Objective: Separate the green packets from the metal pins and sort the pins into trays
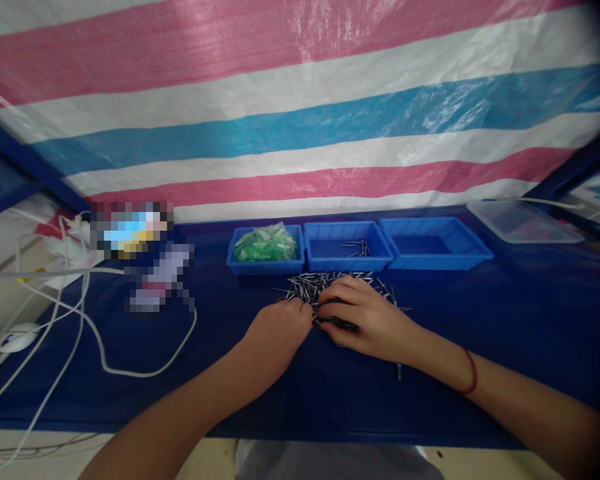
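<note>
Pile of thin metal pins [305, 288]: loose mid-desk, just in front of the bins. Left hand [280, 333] at pile's near left side, fingers curled in; can't tell if it pinches anything. Right hand [373, 320] bent over the pile's right part, pins under the fingers; fingertips partly hidden, can't tell if clamped on any.

Progress, judging by layout: early. Only a few loose pins [364, 248] lie in the middle blue bin [350, 265]; the bulk is unsorted on the desk [350, 400]. One stray piece [399, 371] sits apart, toward the desk's near edge, beside the right forearm.

Left blue bin [267, 268] has a bundle of green items in clear plastic [265, 247], exact kind unclear. Right blue bin [435, 261] completes the row along the far edge. Clear plastic lid or tray [525, 223] at far right corner; white cable [130, 373] on the left end.
</note>
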A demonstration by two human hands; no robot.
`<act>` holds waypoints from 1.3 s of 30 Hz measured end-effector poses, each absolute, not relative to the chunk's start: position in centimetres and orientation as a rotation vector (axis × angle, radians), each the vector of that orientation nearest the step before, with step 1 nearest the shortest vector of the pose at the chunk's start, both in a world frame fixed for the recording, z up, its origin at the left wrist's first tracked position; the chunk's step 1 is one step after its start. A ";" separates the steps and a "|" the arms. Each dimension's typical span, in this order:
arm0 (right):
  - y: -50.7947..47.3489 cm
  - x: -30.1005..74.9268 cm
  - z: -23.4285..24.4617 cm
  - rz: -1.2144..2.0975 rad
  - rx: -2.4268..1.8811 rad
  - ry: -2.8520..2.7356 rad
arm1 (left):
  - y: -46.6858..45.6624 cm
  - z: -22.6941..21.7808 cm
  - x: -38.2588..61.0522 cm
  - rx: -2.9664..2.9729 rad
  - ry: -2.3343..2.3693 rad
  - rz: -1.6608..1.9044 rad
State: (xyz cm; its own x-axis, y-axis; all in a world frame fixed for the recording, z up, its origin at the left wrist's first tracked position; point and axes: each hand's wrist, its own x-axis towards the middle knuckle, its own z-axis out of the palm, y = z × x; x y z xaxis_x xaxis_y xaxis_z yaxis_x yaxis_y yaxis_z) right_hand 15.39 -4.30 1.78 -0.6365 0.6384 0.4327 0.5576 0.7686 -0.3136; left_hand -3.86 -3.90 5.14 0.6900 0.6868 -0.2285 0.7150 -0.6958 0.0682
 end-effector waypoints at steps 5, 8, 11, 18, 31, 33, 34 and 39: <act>-4.6 14.8 1.3 0.223 -0.904 -2.502 | -3.7 5.1 -3.9 2.710 1.186 -0.249; -4.7 14.7 1.3 0.231 -0.907 -2.517 | -3.9 5.5 -4.1 2.713 1.192 -0.280; -4.8 14.7 1.3 0.206 -0.902 -2.526 | -4.1 5.8 -4.6 2.735 1.157 -0.265; -4.8 14.7 1.5 0.167 -0.903 -2.545 | -4.0 6.1 -5.6 2.690 1.072 -0.229; -4.8 14.5 1.3 0.219 -0.944 -2.514 | -3.8 5.3 -5.5 2.778 1.046 -0.247; -4.8 14.5 1.3 0.221 -0.949 -2.511 | -3.8 5.5 -5.5 2.770 1.058 -0.269; -4.8 14.5 1.3 0.223 -0.952 -2.510 | -3.8 5.6 -5.5 2.765 1.056 -0.277; -4.8 14.5 1.2 0.226 -0.958 -2.503 | -3.8 7.1 -5.3 2.664 1.094 -0.307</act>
State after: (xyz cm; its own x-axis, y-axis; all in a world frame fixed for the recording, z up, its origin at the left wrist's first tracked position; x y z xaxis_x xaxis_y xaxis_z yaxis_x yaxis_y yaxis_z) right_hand 14.47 -4.79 1.18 -0.6583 0.6665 0.3500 0.5931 0.7455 -0.3041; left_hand -5.32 -3.78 7.08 0.6967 0.6588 -0.2839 0.7102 -0.6891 0.1440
